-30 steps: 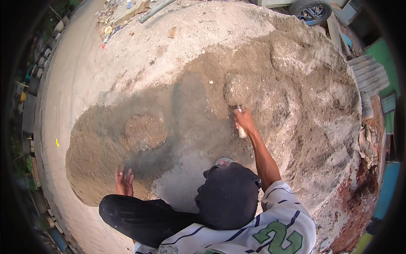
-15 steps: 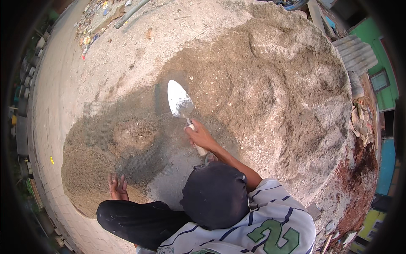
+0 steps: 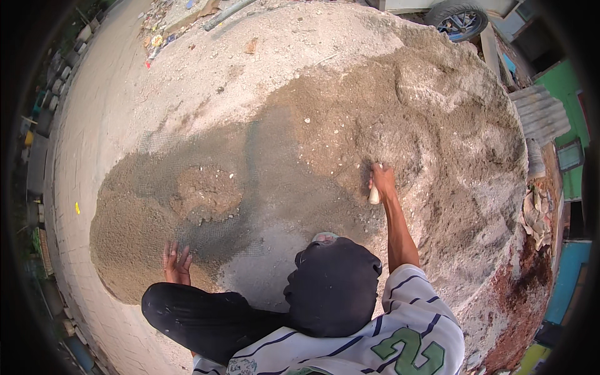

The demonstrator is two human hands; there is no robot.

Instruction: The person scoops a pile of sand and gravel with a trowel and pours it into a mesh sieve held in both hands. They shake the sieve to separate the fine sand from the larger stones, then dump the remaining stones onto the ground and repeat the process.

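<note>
My right hand (image 3: 384, 180) is wrapped round the pale handle of a trowel (image 3: 374, 196). The handle points back toward me, and the blade cannot be seen; it seems to be in the wide sand heap (image 3: 437, 144). At the left, my left hand (image 3: 178, 264) has its fingers spread, holding nothing, close to a fine wire mesh (image 3: 215, 236). A low mound of coarse, pebbly sand (image 3: 206, 190) lies on that mesh. Finer brown sand (image 3: 128, 250) is piled beside the left hand.
My bent knee in black trousers (image 3: 194, 322) fills the lower left. A paved path (image 3: 81, 162) runs along the far left. Rubbish and a pipe (image 3: 230, 15) lie at the top. A wheel (image 3: 459, 20), corrugated sheet (image 3: 539, 112) and crumpled sacking (image 3: 536, 215) border the heap at right.
My right hand has moved right with the trowel, away from above the mesh to the sand heap. The shiny blade, visible before, is now hidden. My left hand stays beside the mesh.
</note>
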